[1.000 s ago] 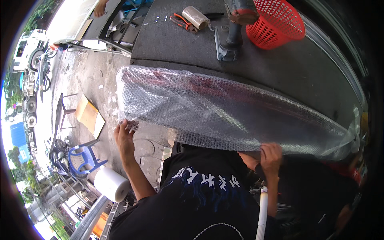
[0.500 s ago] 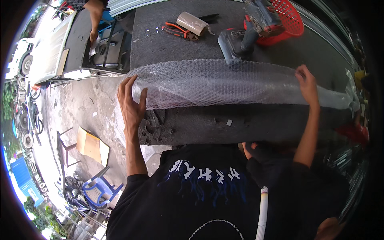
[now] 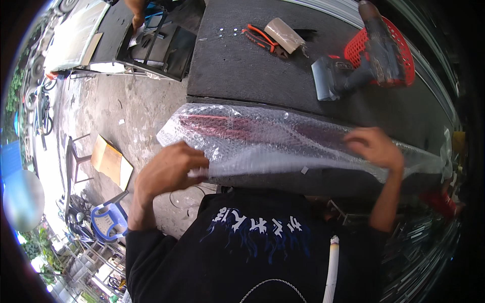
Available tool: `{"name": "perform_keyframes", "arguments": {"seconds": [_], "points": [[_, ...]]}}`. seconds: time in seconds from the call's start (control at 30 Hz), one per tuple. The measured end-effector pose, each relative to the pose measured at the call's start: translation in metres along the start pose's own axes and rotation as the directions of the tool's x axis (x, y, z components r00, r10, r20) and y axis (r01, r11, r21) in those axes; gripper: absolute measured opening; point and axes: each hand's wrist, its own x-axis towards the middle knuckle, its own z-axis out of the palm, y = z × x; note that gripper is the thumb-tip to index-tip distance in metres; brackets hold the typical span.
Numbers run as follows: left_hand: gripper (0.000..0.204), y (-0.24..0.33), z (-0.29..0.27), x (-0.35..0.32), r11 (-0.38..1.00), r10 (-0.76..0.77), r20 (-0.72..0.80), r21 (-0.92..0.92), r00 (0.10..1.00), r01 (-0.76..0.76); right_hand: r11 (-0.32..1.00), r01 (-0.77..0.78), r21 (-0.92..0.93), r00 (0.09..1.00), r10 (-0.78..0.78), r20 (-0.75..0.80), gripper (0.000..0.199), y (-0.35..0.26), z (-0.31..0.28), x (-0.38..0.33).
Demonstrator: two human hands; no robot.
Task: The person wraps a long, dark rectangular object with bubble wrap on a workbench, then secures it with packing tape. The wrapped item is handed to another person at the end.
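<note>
A long sheet of clear bubble wrap (image 3: 262, 134) stretches across the near part of the dark table. Something long and reddish (image 3: 217, 126) shows through its left half; what it is stays hidden by the plastic. At the sheet's near left corner, my left hand (image 3: 172, 166) is closed with curled fingers on the edge. My right hand (image 3: 378, 147) has its bent fingers closed on the wrap further right, slightly smeared by motion. The near edge of the wrap between both hands is blurred. Close to that edge lies a small grey square piece (image 3: 304, 170).
On the dark table (image 3: 242, 76) are orange-handled pliers (image 3: 265, 41), a roll of brown tape (image 3: 285, 35), a cordless drill (image 3: 353, 70) and a red basket (image 3: 404, 55). Another person's hand (image 3: 137, 20) works at a table far left. A blue chair (image 3: 108, 222) stands left.
Both hands have come nearer to my body, drawing the near edge of the bubble wrap with them. The reddish thing now shows through the plastic. The view has shifted too.
</note>
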Motion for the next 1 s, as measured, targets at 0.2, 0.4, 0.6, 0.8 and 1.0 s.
{"name": "perform_keyframes", "arguments": {"seconds": [0.2, 0.4, 0.6, 0.8, 1.0], "points": [[0.014, 0.007, 0.042, -0.006, 0.998, -0.056, 0.321, 0.054, 0.945, 0.041, 0.885, 0.405, -0.231, 0.877, -0.448, -0.174, 0.039, -0.079, 0.117, 0.131], [0.021, 0.006, 0.059, -0.008, 0.985, 0.08, 0.237, 0.129, 0.968, -0.113, 0.781, 0.4, -0.48, 0.792, -0.558, -0.247, 0.055, -0.089, 0.19, 0.146], [0.021, 0.005, 0.058, 0.004, 0.986, 0.125, 0.283, 0.076, 0.951, -0.152, 0.708, 0.49, -0.509, 0.779, -0.617, -0.108, 0.047, -0.096, 0.216, 0.132], [0.05, -0.008, 0.024, 0.022, 0.992, -0.073, 0.363, -0.072, 0.929, 0.106, 0.693, 0.54, -0.477, 0.776, -0.629, -0.035, 0.032, -0.116, 0.215, 0.148], [0.065, -0.036, 0.04, -0.017, 0.428, -0.881, -0.386, -0.411, 0.272, 0.805, 0.843, 0.421, -0.334, 0.858, -0.49, -0.153, 0.037, -0.141, 0.194, 0.2]]}}
